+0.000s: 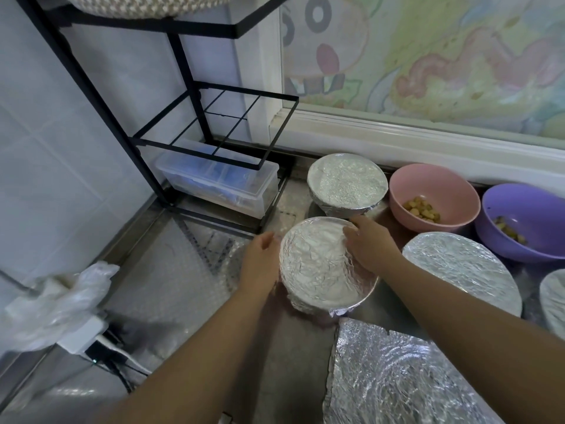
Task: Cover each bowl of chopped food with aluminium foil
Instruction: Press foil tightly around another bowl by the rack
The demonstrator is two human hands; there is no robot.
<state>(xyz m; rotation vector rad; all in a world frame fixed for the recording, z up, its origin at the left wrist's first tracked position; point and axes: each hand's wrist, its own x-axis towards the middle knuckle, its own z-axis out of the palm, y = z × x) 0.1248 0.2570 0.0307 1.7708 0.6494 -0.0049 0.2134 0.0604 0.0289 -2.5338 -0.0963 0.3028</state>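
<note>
Left hand [260, 264] cups the foiled bowl [318, 270] between the hands; right hand [371, 247] presses flat fingers on its rim. Pink bowl [428, 185] beyond it sits uncovered.

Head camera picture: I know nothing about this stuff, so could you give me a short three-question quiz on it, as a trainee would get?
1. True or false: the pink bowl is covered with foil.
2. Which thing do the left hand and the right hand both touch? A) the flat foil sheet B) the front foil-covered bowl C) the clear plastic box
3. Fill in: ___ uncovered bowls show chopped food.

Key:
1. False: its chopped food lies open.
2. B.
3. Two: the pink bowl and the purple bowl.
</note>
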